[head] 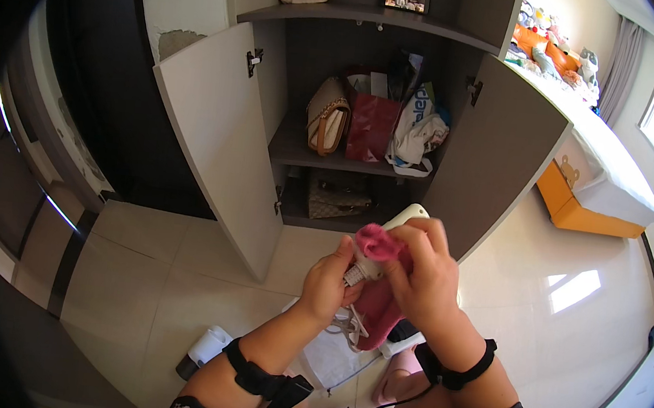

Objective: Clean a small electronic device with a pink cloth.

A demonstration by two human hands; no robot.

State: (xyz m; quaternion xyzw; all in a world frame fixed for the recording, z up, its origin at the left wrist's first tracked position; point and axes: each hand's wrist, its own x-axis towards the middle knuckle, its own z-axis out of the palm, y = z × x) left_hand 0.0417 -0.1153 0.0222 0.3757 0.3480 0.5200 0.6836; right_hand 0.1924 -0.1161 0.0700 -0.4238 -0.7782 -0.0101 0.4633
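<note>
My left hand (328, 281) is closed around the lower part of a pale handheld device (363, 271) with a ribbed grey section; the fingers are partly hidden. My right hand (430, 267) pinches a pink cloth (379, 243) over the device, whose cream rounded end (411, 214) shows beyond the fingers. More of the pink cloth hangs below, between my wrists. A pale cord (345, 325) dangles in loops beside it. What exactly the device is, I cannot tell.
An open two-door cabinet (360, 166) stands ahead, holding a beige handbag (328, 118), a red paper bag (372, 129), a white bag (419, 136) and a patterned bag (336, 199). On the floor lie a translucent pouch (336, 358) and a white-and-black object (210, 346). A bed (602, 171) is at right.
</note>
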